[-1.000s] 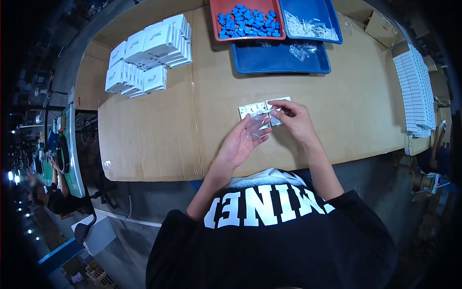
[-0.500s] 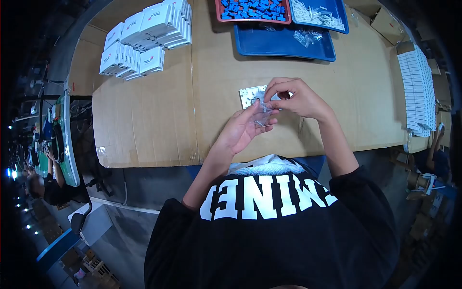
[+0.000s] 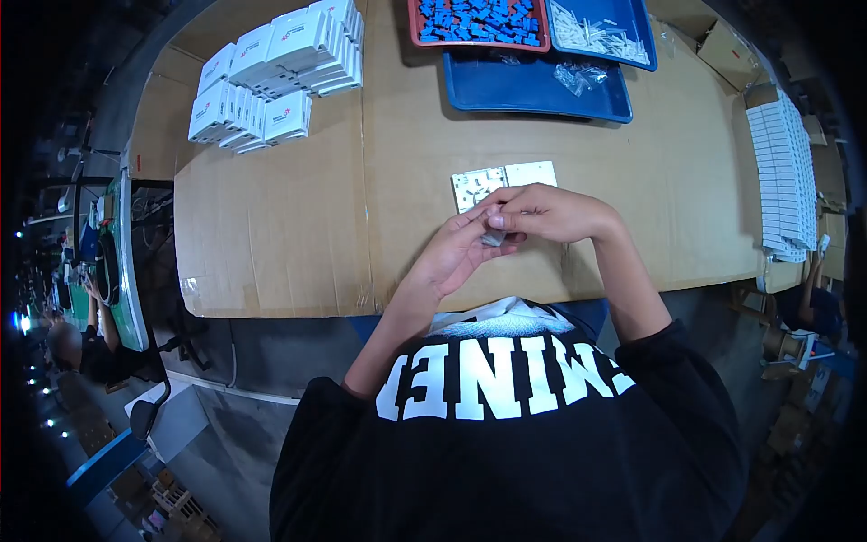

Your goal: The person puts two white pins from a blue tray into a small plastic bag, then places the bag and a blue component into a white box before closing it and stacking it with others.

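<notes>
My left hand (image 3: 453, 250) is closed on a small clear plastic bag (image 3: 492, 237), mostly hidden by the fingers. My right hand (image 3: 553, 215) pinches the same bag from above, its fingertips meeting those of the left. Just beyond both hands lies an opened white plastic case (image 3: 531, 174) on the cardboard surface; its left half shows small moulded parts, and its right half is flat and plain. My fingers cover the case's near edge.
White boxes (image 3: 286, 117) are stacked at the back left. A red tray (image 3: 479, 42) of blue pieces, a blue tray (image 3: 601, 56) of white pieces and a lower blue tray (image 3: 506, 95) stand at the back. More white pieces (image 3: 778, 172) are stacked right. People's arms show at both sides.
Both hands have drawn slightly toward my body with the bag, and the right hand has lowered over it. More of the white case now shows.
</notes>
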{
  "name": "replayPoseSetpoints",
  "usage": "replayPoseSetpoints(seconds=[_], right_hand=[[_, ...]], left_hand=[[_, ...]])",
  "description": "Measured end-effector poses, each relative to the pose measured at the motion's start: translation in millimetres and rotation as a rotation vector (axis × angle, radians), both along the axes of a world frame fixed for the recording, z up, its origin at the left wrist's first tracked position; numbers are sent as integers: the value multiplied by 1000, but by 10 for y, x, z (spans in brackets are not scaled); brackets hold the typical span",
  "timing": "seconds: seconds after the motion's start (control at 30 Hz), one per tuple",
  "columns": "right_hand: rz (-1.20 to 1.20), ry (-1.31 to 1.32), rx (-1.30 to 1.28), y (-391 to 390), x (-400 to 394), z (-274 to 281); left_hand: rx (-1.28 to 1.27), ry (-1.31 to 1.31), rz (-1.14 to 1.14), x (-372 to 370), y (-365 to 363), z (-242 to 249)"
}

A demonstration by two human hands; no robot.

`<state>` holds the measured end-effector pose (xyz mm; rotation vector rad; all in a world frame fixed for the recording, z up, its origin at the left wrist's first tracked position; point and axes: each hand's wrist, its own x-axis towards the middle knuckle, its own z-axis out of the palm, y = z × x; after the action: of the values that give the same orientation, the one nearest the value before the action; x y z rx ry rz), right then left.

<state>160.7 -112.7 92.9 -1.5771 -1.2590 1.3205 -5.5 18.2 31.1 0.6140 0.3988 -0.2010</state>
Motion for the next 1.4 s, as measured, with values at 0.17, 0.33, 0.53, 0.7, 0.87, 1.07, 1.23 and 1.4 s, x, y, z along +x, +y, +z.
replayPoseSetpoints(seconds=[0.17, 0.33, 0.53, 0.7, 0.87, 1.07, 1.23, 1.4], right_hand=[[-118, 51, 35, -33, 55, 89], [-17, -44, -52, 9, -5, 108], [30, -15, -111, -36, -25, 43], [-434, -56, 42, -181, 586, 46], [-914, -650, 283, -366, 2198, -279], [-1014, -1082, 42, -232, 2994, -288], [-862, -1465, -30, -80, 3252, -454], [-802, -1467, -45, -30, 3280, -418]], left_hand=[[-61, -47, -10, -17, 43, 13], [96, -18, -67, -12, -7, -37], [35, -84, -51, -85, 27, -193], [-147, -90, -23, -51, 28, -144], [-64, -78, -79, -146, 28, -461], [-339, -104, -73, -236, 31, -628], [-408, -116, -84, -204, 48, -666], [-425, -122, -76, -191, 54, -642]])
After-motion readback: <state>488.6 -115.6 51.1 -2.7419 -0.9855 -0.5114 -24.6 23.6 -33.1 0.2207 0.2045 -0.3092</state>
